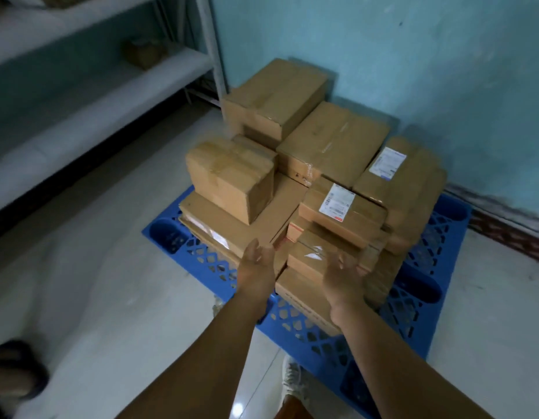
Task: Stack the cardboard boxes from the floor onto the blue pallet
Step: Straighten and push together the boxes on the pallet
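A blue plastic pallet [316,337] lies on the tiled floor in a corner. Several brown cardboard boxes are stacked on it in layers. A squat taped box [232,179] tops the near left stack. A long box [277,98] stands highest at the back. Two boxes carry white labels, one [342,210] near the front, one [404,173] at the right. Both arms reach toward the front of the pile. My left hand [257,269] hovers with fingers relaxed, holding nothing. My right hand [343,276] is spread in front of a small taped box [310,257], gripping nothing.
White metal shelving [89,86] runs along the left, with a small box [144,52] on a shelf. A teal wall [413,71] closes the back and right. Someone's sandalled foot [17,370] is at the bottom left. My own shoe [292,379] shows below the pallet.
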### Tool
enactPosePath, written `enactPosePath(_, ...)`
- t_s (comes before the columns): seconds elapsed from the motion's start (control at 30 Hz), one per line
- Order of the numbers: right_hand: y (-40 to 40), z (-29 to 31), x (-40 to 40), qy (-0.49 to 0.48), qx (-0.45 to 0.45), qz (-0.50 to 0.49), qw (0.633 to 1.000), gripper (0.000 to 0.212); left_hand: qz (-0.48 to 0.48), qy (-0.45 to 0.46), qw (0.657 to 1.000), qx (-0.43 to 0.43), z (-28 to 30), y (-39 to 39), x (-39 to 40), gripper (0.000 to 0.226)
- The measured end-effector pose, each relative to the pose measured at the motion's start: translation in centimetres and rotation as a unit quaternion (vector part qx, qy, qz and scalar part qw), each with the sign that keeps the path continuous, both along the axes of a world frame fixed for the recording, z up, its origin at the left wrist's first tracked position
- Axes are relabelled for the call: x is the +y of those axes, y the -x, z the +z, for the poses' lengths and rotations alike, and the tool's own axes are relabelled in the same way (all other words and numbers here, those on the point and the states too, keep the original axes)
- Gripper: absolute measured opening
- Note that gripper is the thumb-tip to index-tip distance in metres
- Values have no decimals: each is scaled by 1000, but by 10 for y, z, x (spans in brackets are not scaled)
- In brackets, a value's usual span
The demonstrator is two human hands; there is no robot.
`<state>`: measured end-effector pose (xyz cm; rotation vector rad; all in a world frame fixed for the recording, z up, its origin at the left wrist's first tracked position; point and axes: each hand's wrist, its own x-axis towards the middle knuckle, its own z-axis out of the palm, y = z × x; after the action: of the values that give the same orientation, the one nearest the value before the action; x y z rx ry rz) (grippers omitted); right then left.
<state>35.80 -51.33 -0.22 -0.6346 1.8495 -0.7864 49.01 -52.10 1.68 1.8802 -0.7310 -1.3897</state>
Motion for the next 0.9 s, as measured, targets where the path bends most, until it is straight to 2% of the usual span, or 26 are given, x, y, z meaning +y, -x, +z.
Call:
enactPosePath(0.23,-68,75,49,55,-36,94,993,41,105,25,994,27,57,-47,69,49)
enactPosePath(0.4,-102,91,73,58,-54,166,983,39,171,55,983,45,74,-68,112,51)
enactPosePath(0.53,-123,100,94,37,-71,242,967,46,275,65,958,49,85,-79,150,51)
enactPosePath(0.67,-141,113,127,16,-68,358,931,52,365,74,927,47,93,-83,198,51)
enactPosePath(0.9,-165,126,201,3,-77,507,859,51,504,81,859,39,105,-83,294,50)
